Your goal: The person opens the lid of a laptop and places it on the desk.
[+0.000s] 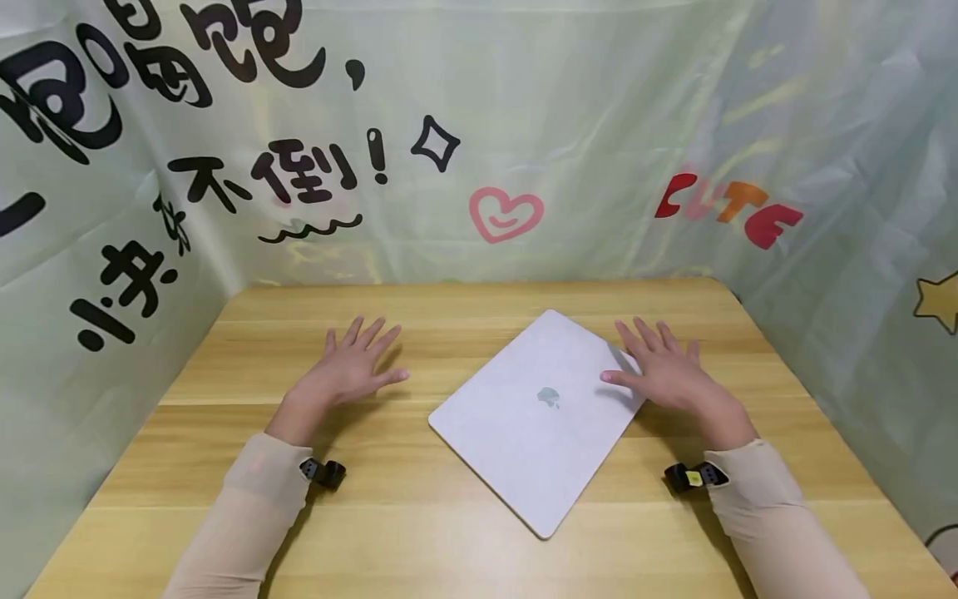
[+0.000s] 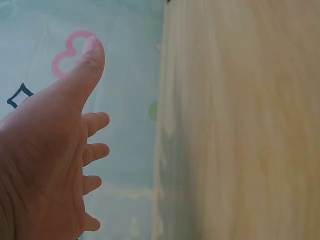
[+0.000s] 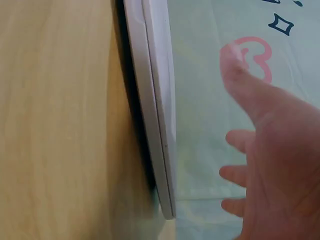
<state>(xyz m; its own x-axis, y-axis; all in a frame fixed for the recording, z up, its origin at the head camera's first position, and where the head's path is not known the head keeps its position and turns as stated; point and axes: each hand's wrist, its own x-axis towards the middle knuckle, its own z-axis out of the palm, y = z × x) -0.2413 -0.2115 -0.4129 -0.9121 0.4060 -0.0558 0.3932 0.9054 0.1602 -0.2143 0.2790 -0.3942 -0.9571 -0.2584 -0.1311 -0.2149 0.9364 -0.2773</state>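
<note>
A closed silver laptop [image 1: 516, 433] with an apple logo lies on the wooden table, turned so that one corner points toward the person. My left hand [image 1: 348, 366] hovers over the table to the left of the laptop, fingers spread and holding nothing. Over the laptop's right corner is my right hand [image 1: 666, 370], also spread, with its shadow falling on the lid. In the right wrist view the laptop's thin side edge [image 3: 157, 110] shows, and the right hand [image 3: 280, 150] is apart from it. The left wrist view shows the left hand [image 2: 45, 155] with thumb raised and nothing in its grasp.
The wooden table [image 1: 359, 532] reaches back to a pale cloth backdrop [image 1: 599, 100] printed with dark characters, a pink heart and coloured letters. The cloth also hangs along both sides. A small black camera [image 1: 325, 474] is strapped at the left wrist, another camera [image 1: 692, 477] at the right.
</note>
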